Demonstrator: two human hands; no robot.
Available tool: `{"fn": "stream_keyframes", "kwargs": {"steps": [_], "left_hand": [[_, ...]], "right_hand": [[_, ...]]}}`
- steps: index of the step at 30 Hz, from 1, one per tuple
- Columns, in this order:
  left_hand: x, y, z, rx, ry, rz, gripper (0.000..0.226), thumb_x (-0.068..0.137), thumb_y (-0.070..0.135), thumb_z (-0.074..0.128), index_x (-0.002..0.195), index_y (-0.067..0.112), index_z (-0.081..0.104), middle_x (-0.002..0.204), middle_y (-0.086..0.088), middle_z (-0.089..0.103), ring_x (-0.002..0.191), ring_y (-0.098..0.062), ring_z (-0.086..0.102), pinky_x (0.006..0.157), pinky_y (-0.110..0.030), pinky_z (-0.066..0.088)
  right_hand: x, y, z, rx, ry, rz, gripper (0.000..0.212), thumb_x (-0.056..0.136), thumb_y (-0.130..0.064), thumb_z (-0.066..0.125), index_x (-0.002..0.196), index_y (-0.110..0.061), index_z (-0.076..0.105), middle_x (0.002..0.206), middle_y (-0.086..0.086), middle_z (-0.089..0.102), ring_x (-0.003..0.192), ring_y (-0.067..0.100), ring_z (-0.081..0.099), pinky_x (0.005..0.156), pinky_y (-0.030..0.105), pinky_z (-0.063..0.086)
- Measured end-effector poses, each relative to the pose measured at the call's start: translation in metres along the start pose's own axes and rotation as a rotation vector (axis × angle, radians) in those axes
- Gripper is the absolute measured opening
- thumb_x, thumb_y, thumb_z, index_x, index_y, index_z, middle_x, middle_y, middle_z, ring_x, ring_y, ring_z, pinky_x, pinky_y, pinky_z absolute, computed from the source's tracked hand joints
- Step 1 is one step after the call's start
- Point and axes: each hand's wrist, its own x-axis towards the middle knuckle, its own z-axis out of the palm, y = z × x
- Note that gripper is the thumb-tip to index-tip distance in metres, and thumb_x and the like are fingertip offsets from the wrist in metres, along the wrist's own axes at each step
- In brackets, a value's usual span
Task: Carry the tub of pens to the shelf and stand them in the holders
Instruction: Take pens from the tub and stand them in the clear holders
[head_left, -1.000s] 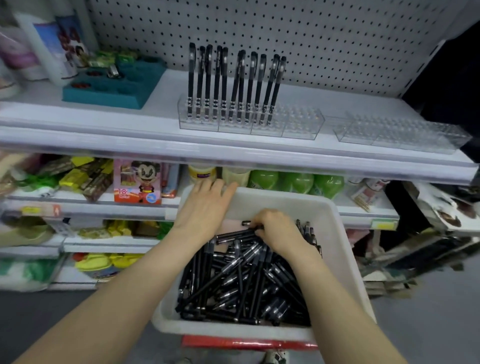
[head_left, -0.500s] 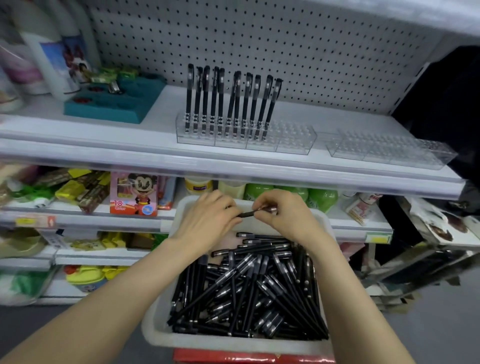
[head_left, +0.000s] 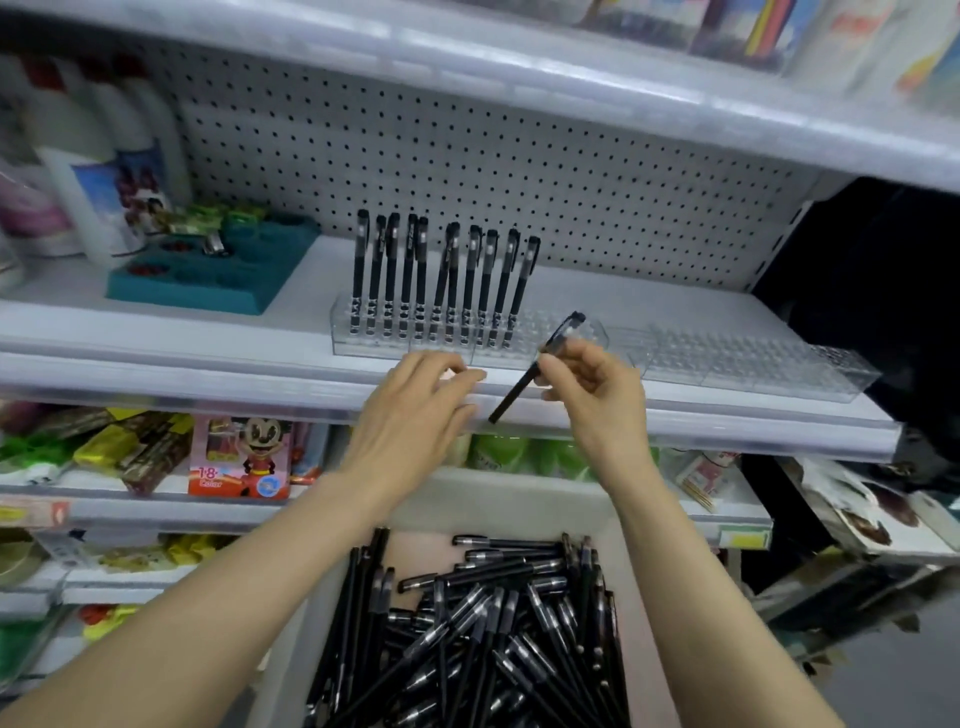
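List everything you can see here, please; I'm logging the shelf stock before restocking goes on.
standing pens: about eleven, black, upright in left holder
held pen: one, black, tilted, in right hand
loose pens: many, black, piled in tub
tub: one, white, below the shelf
left holder: one, clear, on the shelf
right holder: one, clear, no pens in it, on the shelf's right
teal tray: one, on the shelf's left
shelf: one, white
left hand: open, at shelf edge
right hand: pinching held pen
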Motion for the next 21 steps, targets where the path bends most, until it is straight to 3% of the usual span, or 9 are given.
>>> {"fn": "stream_keyframes", "kwargs": {"steps": [5, 8, 11, 17, 21], "left_hand": [[0.039, -0.022, -0.001, 0.192, -0.057, -0.055, 0.05, 0.091, 0.031, 0.06, 0.137, 0.015, 0.052, 0.136, -0.011, 0.051, 0.127, -0.032, 0.043, 0.108, -0.047, 0.036], [0.04, -0.03, 0.004, 0.253, -0.088, -0.07, 0.05, 0.092, 0.033, 0.059, 0.138, 0.015, 0.051, 0.136, -0.013, 0.052, 0.126, -0.034, 0.044, 0.108, -0.048, 0.033], [0.037, -0.033, 0.009, 0.273, -0.087, -0.058, 0.051, 0.091, 0.03, 0.061, 0.138, 0.015, 0.051, 0.136, -0.014, 0.052, 0.125, -0.035, 0.044, 0.108, -0.049, 0.033], [0.036, -0.035, 0.013, 0.27, -0.05, -0.044, 0.049, 0.09, 0.026, 0.064, 0.136, 0.014, 0.052, 0.133, -0.013, 0.052, 0.121, -0.035, 0.045, 0.106, -0.05, 0.035], [0.036, -0.037, 0.015, 0.266, -0.026, -0.031, 0.048, 0.09, 0.025, 0.064, 0.136, 0.013, 0.053, 0.132, -0.013, 0.053, 0.119, -0.035, 0.045, 0.106, -0.05, 0.035]], "right_hand": [[0.068, -0.028, -0.017, -0.1, 0.18, -0.136, 0.007, 0.096, -0.017, 0.059, 0.098, -0.016, 0.065, 0.081, -0.002, 0.069, 0.07, 0.01, 0.067, 0.068, 0.03, 0.058], [0.094, -0.032, -0.012, -0.151, 0.196, -0.157, 0.016, 0.098, -0.015, 0.054, 0.111, -0.011, 0.064, 0.088, 0.0, 0.069, 0.075, 0.014, 0.067, 0.067, 0.022, 0.056], [0.107, -0.026, -0.003, -0.208, 0.146, -0.165, 0.017, 0.098, -0.013, 0.054, 0.112, -0.01, 0.064, 0.092, 0.002, 0.068, 0.079, 0.019, 0.066, 0.066, 0.015, 0.053], [0.109, 0.001, 0.011, -0.39, -0.014, -0.144, 0.015, 0.097, -0.017, 0.057, 0.108, -0.01, 0.066, 0.093, 0.01, 0.07, 0.086, 0.029, 0.066, 0.083, 0.041, 0.055], [0.106, 0.008, 0.016, -0.403, -0.014, -0.141, 0.015, 0.098, -0.018, 0.057, 0.105, -0.01, 0.066, 0.089, 0.015, 0.07, 0.085, 0.034, 0.064, 0.078, 0.04, 0.053]]}}
